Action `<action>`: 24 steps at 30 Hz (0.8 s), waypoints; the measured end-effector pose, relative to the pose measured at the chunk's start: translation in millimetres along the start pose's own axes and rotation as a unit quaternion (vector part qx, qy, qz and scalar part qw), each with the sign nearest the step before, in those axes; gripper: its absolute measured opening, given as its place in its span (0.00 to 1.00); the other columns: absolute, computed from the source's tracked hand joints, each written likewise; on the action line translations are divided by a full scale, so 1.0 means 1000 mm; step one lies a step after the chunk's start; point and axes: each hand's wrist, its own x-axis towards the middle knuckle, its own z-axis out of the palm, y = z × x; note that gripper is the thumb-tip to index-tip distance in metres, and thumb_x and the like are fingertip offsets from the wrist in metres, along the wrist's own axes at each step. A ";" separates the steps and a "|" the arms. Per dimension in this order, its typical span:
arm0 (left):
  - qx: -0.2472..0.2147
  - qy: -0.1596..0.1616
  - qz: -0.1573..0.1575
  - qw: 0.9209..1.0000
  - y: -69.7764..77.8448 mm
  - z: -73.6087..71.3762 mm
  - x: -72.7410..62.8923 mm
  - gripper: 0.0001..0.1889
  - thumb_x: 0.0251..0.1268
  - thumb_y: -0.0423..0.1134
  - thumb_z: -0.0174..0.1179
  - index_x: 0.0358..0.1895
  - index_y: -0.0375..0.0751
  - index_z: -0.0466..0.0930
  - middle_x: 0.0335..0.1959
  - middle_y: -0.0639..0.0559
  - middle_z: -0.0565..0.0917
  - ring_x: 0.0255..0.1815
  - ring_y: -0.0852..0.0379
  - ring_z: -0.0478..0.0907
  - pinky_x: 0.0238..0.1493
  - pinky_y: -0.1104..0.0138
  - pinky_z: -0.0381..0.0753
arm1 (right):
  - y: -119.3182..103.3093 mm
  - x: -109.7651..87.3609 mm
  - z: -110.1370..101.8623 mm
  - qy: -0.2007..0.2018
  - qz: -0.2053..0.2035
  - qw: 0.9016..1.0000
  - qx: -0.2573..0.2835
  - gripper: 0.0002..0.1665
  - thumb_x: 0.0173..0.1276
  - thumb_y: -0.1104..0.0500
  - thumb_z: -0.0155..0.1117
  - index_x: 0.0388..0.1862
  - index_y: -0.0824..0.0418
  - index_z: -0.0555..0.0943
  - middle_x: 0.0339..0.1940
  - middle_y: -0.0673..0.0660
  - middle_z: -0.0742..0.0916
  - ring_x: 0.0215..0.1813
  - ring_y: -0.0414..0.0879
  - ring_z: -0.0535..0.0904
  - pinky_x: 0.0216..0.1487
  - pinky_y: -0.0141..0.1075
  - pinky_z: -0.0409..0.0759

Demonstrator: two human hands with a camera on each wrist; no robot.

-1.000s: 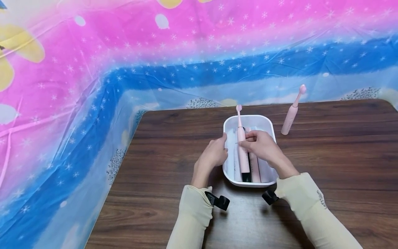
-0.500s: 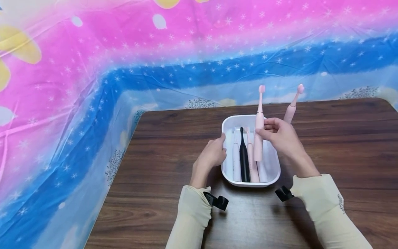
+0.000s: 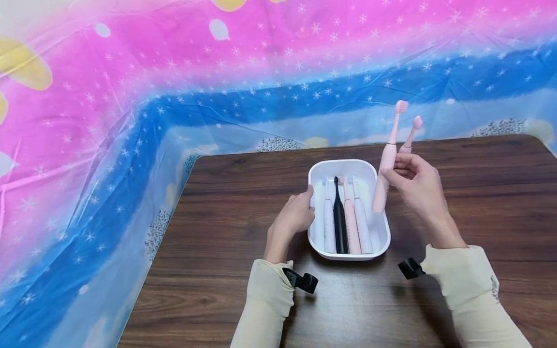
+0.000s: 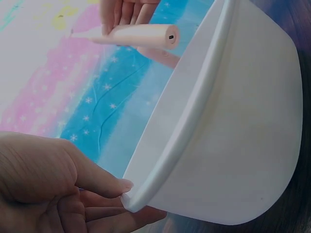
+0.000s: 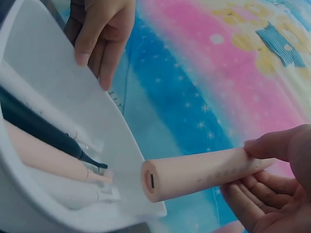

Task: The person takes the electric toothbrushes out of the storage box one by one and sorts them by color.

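My right hand (image 3: 417, 191) pinches a pink electric toothbrush (image 3: 388, 157) by its handle, brush head up, over the right rim of a white tub (image 3: 381, 241). In the right wrist view the handle's base faces the camera. My left hand (image 3: 293, 215) grips the tub's left rim, thumb on the edge, as the left wrist view shows. Inside the tub lie a black toothbrush (image 3: 341, 224), a pink toothbrush (image 3: 351, 220) and white toothbrushes (image 3: 329, 224) on either side. Behind my right hand stands another pink toothbrush (image 3: 413, 130), its lower part hidden.
The tub stands on a dark brown wooden table (image 3: 217, 241). A patterned pink and blue cloth (image 3: 261, 87) hangs behind and to the left of the table.
My right hand has lifted the pink toothbrush out of the tub and carried it right, partly covering the standing toothbrush. My left hand has stayed on the rim.
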 end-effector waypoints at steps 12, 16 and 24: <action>0.004 -0.005 -0.008 1.000 0.001 -0.001 -0.001 0.30 0.74 0.35 0.44 0.76 0.41 0.50 0.72 0.44 0.65 0.70 0.53 0.64 0.64 0.60 0.67 | 0.013 0.005 -0.013 0.103 -0.011 0.991 0.080 0.20 0.61 0.64 0.67 0.53 0.62 0.78 0.38 0.39 0.82 0.43 0.32 0.79 0.45 0.20 0.74; 0.004 -0.005 -0.008 1.000 0.001 -0.001 0.000 0.29 0.74 0.35 0.44 0.76 0.41 0.50 0.72 0.44 0.65 0.70 0.53 0.65 0.65 0.60 0.67 | 0.021 0.009 -0.017 0.150 -0.008 0.979 0.138 0.18 0.59 0.67 0.67 0.49 0.60 0.80 0.38 0.44 0.83 0.42 0.35 0.79 0.44 0.20 0.75; -0.004 -0.007 -0.012 1.000 -0.001 0.001 0.002 0.30 0.74 0.36 0.44 0.76 0.42 0.50 0.72 0.44 0.64 0.71 0.53 0.63 0.66 0.60 0.66 | 0.039 0.014 -0.025 0.209 0.007 0.968 0.140 0.19 0.60 0.67 0.65 0.51 0.59 0.79 0.40 0.45 0.81 0.44 0.35 0.78 0.48 0.22 0.73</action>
